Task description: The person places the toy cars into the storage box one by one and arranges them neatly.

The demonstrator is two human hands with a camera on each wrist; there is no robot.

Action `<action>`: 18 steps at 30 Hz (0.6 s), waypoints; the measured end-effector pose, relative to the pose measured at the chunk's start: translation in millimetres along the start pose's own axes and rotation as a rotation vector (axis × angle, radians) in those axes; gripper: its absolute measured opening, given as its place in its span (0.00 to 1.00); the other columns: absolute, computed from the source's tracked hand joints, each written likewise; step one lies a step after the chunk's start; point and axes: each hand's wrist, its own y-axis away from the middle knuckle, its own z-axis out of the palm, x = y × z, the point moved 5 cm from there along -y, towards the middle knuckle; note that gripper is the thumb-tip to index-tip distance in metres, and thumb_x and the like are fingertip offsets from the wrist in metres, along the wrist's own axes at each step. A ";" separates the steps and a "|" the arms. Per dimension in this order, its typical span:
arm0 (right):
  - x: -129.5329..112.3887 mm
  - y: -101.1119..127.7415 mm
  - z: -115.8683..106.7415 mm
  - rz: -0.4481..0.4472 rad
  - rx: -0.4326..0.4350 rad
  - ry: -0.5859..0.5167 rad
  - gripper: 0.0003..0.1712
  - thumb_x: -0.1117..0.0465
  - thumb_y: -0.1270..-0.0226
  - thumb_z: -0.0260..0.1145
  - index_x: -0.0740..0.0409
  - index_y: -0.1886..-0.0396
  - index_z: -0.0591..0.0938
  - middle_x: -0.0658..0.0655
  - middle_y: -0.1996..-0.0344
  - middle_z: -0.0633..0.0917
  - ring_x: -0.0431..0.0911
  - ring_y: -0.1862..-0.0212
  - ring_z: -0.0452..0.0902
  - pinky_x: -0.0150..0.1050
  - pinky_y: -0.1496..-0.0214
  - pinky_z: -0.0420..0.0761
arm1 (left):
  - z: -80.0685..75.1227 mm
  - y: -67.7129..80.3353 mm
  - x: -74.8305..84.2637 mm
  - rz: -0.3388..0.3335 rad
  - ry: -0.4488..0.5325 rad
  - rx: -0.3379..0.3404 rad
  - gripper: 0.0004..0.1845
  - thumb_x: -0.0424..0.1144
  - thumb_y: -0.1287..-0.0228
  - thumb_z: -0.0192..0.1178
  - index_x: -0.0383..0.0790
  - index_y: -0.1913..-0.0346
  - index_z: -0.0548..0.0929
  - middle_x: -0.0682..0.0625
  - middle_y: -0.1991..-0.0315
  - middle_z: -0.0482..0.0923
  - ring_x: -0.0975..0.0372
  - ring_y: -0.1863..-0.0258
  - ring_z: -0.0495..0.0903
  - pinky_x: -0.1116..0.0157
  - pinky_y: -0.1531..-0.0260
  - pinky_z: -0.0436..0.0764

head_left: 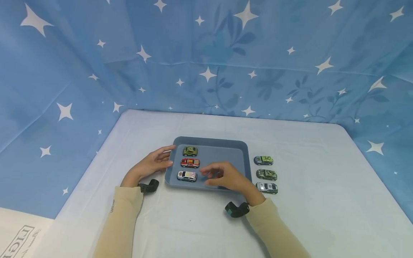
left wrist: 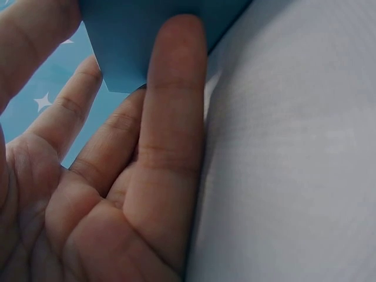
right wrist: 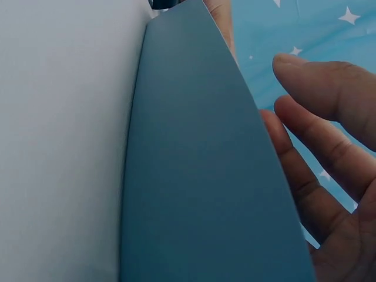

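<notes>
White table (head_left: pixel 322 179), three cars (head_left: pixel 266 174) beside tray (head_left: pixel 230 156), left grip (head_left: pixel 151 163) and right grip (head_left: pixel 228 175) both unclenched

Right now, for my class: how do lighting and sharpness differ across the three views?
Head view: brightest, toy cars clear in outline, fine markings too small to read; left wrist view: dimmer, left hand shaded, white table soft; right wrist view: also dim, tray wall shaded and nearly textureless.
</notes>
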 end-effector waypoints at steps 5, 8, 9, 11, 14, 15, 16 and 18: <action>-0.2 5.6 -6.0 0.022 0.001 -0.003 0.22 0.69 0.31 0.76 0.72 0.40 0.87 0.69 0.44 0.89 0.56 0.50 0.85 0.40 0.48 0.86 | -0.4 -0.3 -1.5 0.002 -0.002 -0.002 0.40 0.34 0.19 0.62 0.35 0.13 0.54 0.26 0.18 0.58 0.35 0.21 0.64 0.43 0.29 0.74; -0.4 8.7 -9.6 0.011 -0.004 -0.010 0.22 0.68 0.30 0.76 0.73 0.39 0.86 0.70 0.43 0.88 0.58 0.49 0.85 0.40 0.47 0.86 | -0.7 -1.0 -2.7 0.005 -0.008 -0.004 0.40 0.35 0.19 0.62 0.35 0.13 0.54 0.26 0.18 0.58 0.35 0.21 0.64 0.43 0.29 0.75; -0.6 9.8 -10.9 0.009 -0.004 -0.011 0.22 0.68 0.31 0.76 0.73 0.39 0.86 0.70 0.42 0.88 0.59 0.49 0.85 0.40 0.47 0.86 | -0.9 -1.1 -2.9 0.005 -0.013 -0.003 0.41 0.35 0.19 0.62 0.36 0.13 0.55 0.26 0.18 0.58 0.35 0.21 0.64 0.43 0.29 0.75; -1.1 11.9 -13.7 0.006 -0.004 -0.010 0.22 0.68 0.31 0.76 0.73 0.39 0.86 0.70 0.42 0.88 0.61 0.48 0.85 0.41 0.47 0.86 | -1.0 -1.2 -3.4 0.004 -0.017 -0.001 0.41 0.36 0.19 0.63 0.36 0.13 0.55 0.26 0.18 0.58 0.35 0.20 0.63 0.43 0.28 0.74; -0.3 15.0 -18.4 0.006 0.000 0.003 0.22 0.68 0.30 0.76 0.72 0.40 0.86 0.69 0.43 0.89 0.61 0.49 0.85 0.41 0.47 0.86 | -1.0 -1.0 -3.4 0.004 -0.023 0.002 0.42 0.37 0.20 0.63 0.36 0.13 0.55 0.26 0.18 0.58 0.36 0.20 0.63 0.42 0.28 0.74; -0.2 15.9 -20.0 0.008 0.002 0.006 0.22 0.68 0.30 0.76 0.72 0.40 0.86 0.69 0.44 0.89 0.61 0.49 0.85 0.41 0.47 0.86 | -1.1 -1.0 -3.4 0.004 -0.024 0.004 0.41 0.38 0.20 0.64 0.37 0.13 0.55 0.26 0.18 0.58 0.36 0.20 0.62 0.42 0.28 0.74; 0.2 16.9 -21.6 0.007 0.003 0.009 0.22 0.68 0.30 0.76 0.72 0.40 0.86 0.69 0.44 0.89 0.61 0.49 0.85 0.41 0.46 0.86 | -1.1 -1.0 -3.4 0.003 -0.023 0.005 0.41 0.38 0.20 0.63 0.37 0.13 0.55 0.26 0.18 0.58 0.35 0.20 0.63 0.42 0.28 0.74; 1.2 19.1 -24.6 0.007 0.007 0.010 0.21 0.68 0.30 0.76 0.73 0.40 0.86 0.69 0.44 0.89 0.61 0.49 0.84 0.41 0.46 0.86 | -1.2 -1.0 -3.3 0.003 -0.028 0.007 0.41 0.38 0.20 0.63 0.36 0.13 0.55 0.26 0.18 0.58 0.35 0.20 0.62 0.43 0.28 0.74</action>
